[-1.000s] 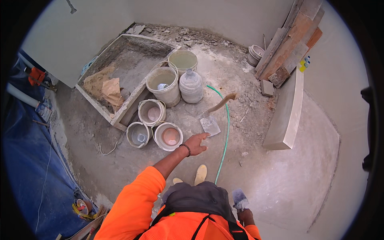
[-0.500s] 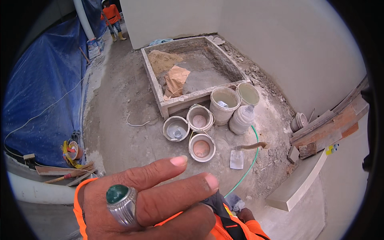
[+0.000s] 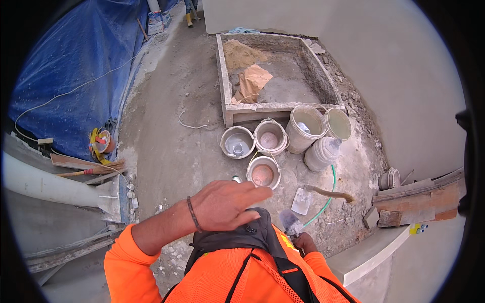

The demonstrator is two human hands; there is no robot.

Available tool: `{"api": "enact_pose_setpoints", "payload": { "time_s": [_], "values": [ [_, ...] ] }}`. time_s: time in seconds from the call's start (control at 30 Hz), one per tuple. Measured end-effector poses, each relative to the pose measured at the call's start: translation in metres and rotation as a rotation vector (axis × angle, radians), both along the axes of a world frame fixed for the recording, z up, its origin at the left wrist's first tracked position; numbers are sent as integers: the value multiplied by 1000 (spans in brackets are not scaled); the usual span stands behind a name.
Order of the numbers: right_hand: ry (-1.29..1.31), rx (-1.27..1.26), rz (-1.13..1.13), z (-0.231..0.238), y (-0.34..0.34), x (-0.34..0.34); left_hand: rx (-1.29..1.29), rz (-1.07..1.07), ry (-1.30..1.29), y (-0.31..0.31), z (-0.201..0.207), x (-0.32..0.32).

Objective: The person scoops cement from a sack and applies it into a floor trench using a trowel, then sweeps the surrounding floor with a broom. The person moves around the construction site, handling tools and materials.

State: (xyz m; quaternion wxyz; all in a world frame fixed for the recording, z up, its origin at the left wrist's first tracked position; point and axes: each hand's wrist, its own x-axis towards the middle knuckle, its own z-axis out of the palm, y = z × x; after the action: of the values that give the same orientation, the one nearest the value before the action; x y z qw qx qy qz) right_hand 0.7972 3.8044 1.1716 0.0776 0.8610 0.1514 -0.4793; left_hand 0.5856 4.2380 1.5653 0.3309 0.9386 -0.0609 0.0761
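Observation:
My left hand (image 3: 225, 204) is raised in front of my chest, in an orange sleeve with a dark band at the wrist. Its fingers reach rightward, loosely bent and apart from the thumb, with nothing visible in them. A bit of the green-stoned ring shows beyond the knuckles. Lower down on the right, my right hand (image 3: 305, 243) is closed around the handle of a trowel (image 3: 290, 221) with a grey, smeared blade. Just beyond the left hand stands a bucket (image 3: 263, 171) with pinkish contents. Two more buckets, one grey inside (image 3: 237, 142) and one pinkish (image 3: 271, 136), stand behind it.
A low concrete-walled box (image 3: 288, 107) holds sand and a torn paper bag (image 3: 252, 83). Taller pails (image 3: 306, 126) stand at its corner. A wooden-handled tool (image 3: 328, 194) and a green hose (image 3: 333, 187) lie at right. Boards (image 3: 419, 199) lean there; blue tarpaulin (image 3: 76, 65) hangs left.
My left hand has drawn back from close before the camera to chest level. The view has tilted down and shifted left; my right hand and the trowel show more fully.

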Motion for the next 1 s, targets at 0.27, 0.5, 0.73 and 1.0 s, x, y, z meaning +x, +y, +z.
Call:
{"api": "enact_pose_setpoints", "payload": {
  "time_s": [0.27,0.5,0.73,1.0],
  "values": [
    [47,-72,-75,-25,-70,-6,-187,1196,1209,-15,-324,-247],
    [135,-165,206,-73,-111,-2,-730,1135,1477,-167,-354,-372],
    [96,-99,434,-54,-8,54,-618,1347,864,-93,-356,-294],
    [-77,247,344,-30,173,92,-690,1335,746,9,-353,-286]
  ]
}}
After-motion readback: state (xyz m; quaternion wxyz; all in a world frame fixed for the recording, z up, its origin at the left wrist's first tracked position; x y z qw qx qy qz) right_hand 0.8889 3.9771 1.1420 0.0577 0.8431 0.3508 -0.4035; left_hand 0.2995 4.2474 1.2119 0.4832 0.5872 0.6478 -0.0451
